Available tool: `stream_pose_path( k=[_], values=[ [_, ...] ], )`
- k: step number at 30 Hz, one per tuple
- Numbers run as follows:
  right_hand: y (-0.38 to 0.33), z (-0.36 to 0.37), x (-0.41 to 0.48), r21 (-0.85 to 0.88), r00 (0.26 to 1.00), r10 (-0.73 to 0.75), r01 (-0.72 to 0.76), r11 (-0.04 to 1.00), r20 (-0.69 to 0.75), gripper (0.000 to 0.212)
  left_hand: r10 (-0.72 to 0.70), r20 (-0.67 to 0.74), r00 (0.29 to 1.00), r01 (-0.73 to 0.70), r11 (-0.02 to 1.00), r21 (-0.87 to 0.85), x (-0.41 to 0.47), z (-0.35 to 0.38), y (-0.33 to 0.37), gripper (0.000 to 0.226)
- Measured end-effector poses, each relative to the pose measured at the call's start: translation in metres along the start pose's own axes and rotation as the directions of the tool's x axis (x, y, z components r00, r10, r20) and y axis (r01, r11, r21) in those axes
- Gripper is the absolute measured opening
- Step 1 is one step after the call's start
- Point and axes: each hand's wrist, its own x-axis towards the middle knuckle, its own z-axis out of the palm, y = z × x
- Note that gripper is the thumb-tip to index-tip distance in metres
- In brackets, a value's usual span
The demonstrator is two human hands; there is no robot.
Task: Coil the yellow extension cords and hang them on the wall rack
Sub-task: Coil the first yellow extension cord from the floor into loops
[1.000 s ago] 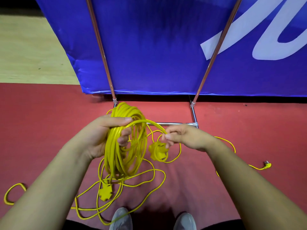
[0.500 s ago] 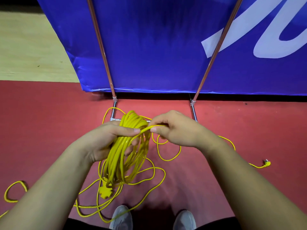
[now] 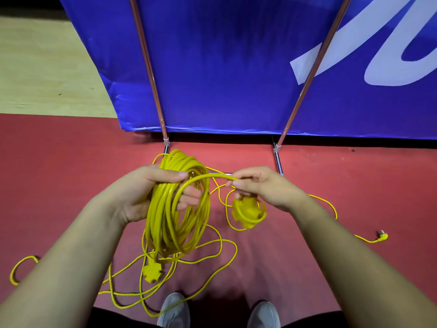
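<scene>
**Coil in the left hand, free strand pinched in the right**

At the centre of the frame the left hand [image 3: 144, 195] grips a coil [image 3: 165, 221] of yellow extension cord. The thumb lies across the top of the loops and the fingers curl through them from behind. The loops hang down from the hand towards the red floor [image 3: 71, 176].

One strand [image 3: 205, 177] arcs from the coil to the right hand [image 3: 267, 189], which pinches it between thumb and fingertips just right of centre. A yellow socket block [image 3: 248, 213] hangs just under that hand, with a small loop of cord around it.

Below the coil, loose cord [image 3: 227, 254] sprawls over the floor in wide curves, and a second socket block [image 3: 152, 272] lies among them. A yellow plug [image 3: 382, 237] lies at the right edge, well apart from the hands.

Across the top a blue banner [image 3: 224, 67] stands behind slanted metal poles [image 3: 150, 74]. Grey shoes [image 3: 176, 311] show at the bottom edge.
</scene>
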Motion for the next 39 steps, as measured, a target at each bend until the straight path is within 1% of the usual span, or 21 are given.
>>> stream_pose_path(
  k=[2,4,8,10,12,14,16,17,18,20,22,23,25,28,30,31,32,34,36,37,39],
  values=[
    [-0.014,-0.007,-0.004,-0.102,0.999,-0.014,0.011,0.995,-0.034,0.014,-0.036,0.017,0.999,0.036,0.999,0.026,-0.001,0.000,-0.004,0.068],
    [-0.029,-0.008,-0.009,-0.243,1.000,-0.022,0.024,0.970,0.010,0.013,-0.062,0.035,0.997,0.059,0.995,0.081,-0.001,0.004,-0.008,0.076],
    [-0.060,0.011,-0.016,-0.382,0.982,-0.054,0.121,0.916,0.181,0.012,-0.058,0.006,0.998,0.056,0.983,0.177,0.006,0.016,-0.014,0.043],
    [-0.070,0.020,-0.016,-0.415,0.969,-0.084,0.177,0.892,0.231,0.012,-0.053,0.022,0.998,0.047,0.977,0.210,0.007,0.020,-0.015,0.030],
    [-0.072,0.025,-0.015,-0.429,0.961,-0.106,0.212,0.878,0.256,0.013,-0.044,0.064,0.997,0.028,0.972,0.232,0.005,0.023,-0.016,0.015],
    [-0.067,0.026,-0.013,-0.439,0.963,-0.093,0.201,0.876,0.254,0.018,-0.040,0.089,0.995,0.020,0.975,0.221,0.002,0.026,-0.017,0.008],
    [-0.062,0.024,-0.013,-0.417,0.970,-0.078,0.171,0.892,0.231,0.022,-0.030,0.110,0.993,0.012,0.987,0.159,0.002,0.028,-0.017,0.010],
    [-0.060,0.023,-0.013,-0.398,0.973,-0.079,0.163,0.903,0.218,0.022,-0.028,0.116,0.993,0.017,0.995,0.096,0.003,0.029,-0.016,0.005],
    [-0.057,0.021,-0.011,-0.387,0.975,-0.085,0.161,0.908,0.208,0.020,-0.028,0.112,0.993,0.025,0.999,0.033,0.005,0.028,-0.015,0.006],
    [-0.048,0.015,-0.009,-0.433,0.976,-0.102,0.179,0.883,0.194,0.017,-0.012,0.125,0.992,0.018,0.999,-0.051,0.011,0.024,-0.013,0.027],
    [-0.037,0.008,-0.005,-0.471,0.978,-0.083,0.165,0.866,0.190,0.012,0.028,0.128,0.991,-0.017,0.996,-0.087,0.013,0.022,-0.009,0.047],
    [-0.031,0.005,-0.004,-0.441,0.978,-0.070,0.152,0.885,0.196,0.012,0.052,0.127,0.991,-0.040,0.995,-0.096,0.014,0.021,-0.009,0.051],
    [-0.021,0.004,-0.004,-0.289,0.975,-0.058,0.120,0.950,0.215,0.018,0.071,0.116,0.991,-0.060,0.993,-0.101,0.015,0.018,-0.008,0.049],
    [-0.013,0.008,-0.005,-0.058,0.979,-0.038,0.051,0.997,0.200,0.021,0.071,0.052,0.996,-0.067,0.994,-0.091,0.014,0.015,-0.006,0.031],
    [-0.012,0.008,-0.006,0.106,0.989,-0.013,-0.003,0.994,0.151,0.020,0.060,-0.028,0.998,-0.061,0.998,-0.034,0.012,0.014,-0.004,0.014],
    [-0.013,0.006,-0.007,0.159,0.992,-0.010,-0.011,0.987,0.128,0.019,0.054,-0.065,0.996,-0.055,0.998,-0.013,0.010,0.013,-0.005,0.013],
    [-0.015,0.003,-0.007,0.157,0.995,-0.019,0.003,0.988,0.098,0.019,0.043,-0.078,0.996,-0.044,0.999,-0.004,0.010,0.012,-0.005,0.016],
    [-0.024,0.000,-0.010,0.051,0.996,-0.052,0.048,0.998,0.079,0.020,0.023,-0.007,1.000,-0.022,1.000,0.021,0.008,0.012,-0.007,0.032],
    [-0.033,0.002,-0.011,-0.058,0.987,-0.094,0.102,0.993,0.129,0.018,0.003,0.048,0.999,-0.007,0.997,0.081,0.008,0.014,-0.010,0.048],
    [-0.037,0.005,-0.011,-0.109,0.981,-0.116,0.134,0.985,0.155,0.017,0.002,0.051,0.999,-0.008,0.994,0.109,0.009,0.015,-0.011,0.043],
    [-0.040,0.011,-0.009,-0.126,0.978,-0.133,0.154,0.980,0.161,0.018,0.018,0.070,0.997,-0.028,0.988,0.150,0.010,0.021,-0.012,0.017]
  ],
)
